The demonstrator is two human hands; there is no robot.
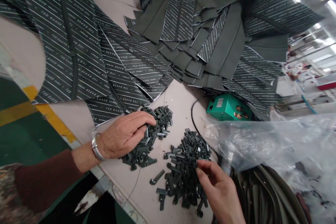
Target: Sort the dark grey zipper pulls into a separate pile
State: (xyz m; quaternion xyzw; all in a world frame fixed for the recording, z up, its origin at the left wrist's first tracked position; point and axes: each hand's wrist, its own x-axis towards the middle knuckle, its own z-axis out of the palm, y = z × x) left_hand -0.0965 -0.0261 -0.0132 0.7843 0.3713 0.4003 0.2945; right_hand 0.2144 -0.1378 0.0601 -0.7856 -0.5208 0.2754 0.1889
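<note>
Zip sliders (181,178) look glossy, cloth panels (88,42) matt.

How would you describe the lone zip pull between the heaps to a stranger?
On the pale tabletop, find the left heap under the left hand and the right heap at the right hand. Between them, nearer the right heap, lies the zip pull, a dark slanted strip. Unlike its piled neighbours, it sits by itself.

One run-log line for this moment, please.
left hand: at left pile of zipper pulls; right hand: at right pile of zipper pulls; grip: unclear for both; nearby: green box, striped fabric pieces
</note>
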